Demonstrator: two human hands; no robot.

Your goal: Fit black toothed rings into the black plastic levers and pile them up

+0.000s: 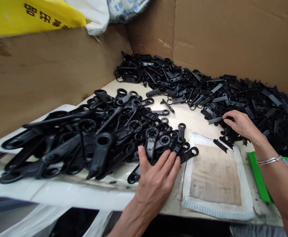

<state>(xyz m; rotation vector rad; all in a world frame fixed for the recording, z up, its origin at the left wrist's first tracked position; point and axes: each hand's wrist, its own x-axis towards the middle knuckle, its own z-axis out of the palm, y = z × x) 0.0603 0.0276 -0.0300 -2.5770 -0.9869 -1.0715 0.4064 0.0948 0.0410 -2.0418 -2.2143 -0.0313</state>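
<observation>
A big heap of black plastic lever parts with ring ends [101, 138] covers the left of the table. My left hand [156, 177] lies flat on the near edge of that heap, fingers stretched over a few levers. A second heap of smaller black flat pieces [245, 95] runs along the back right. My right hand [240, 124] reaches into it, fingertips pinched on a small flat black piece [214, 120]. Another small black piece [220, 145] lies loose beside a worn white cloth pad [215, 177].
Cardboard walls [220, 29] close off the back and left side. A yellow bag [30, 14] and a white bag hang over the left wall. A green tray edge [257, 177] sits at the right under my forearm, which wears a silver bracelet [270, 160].
</observation>
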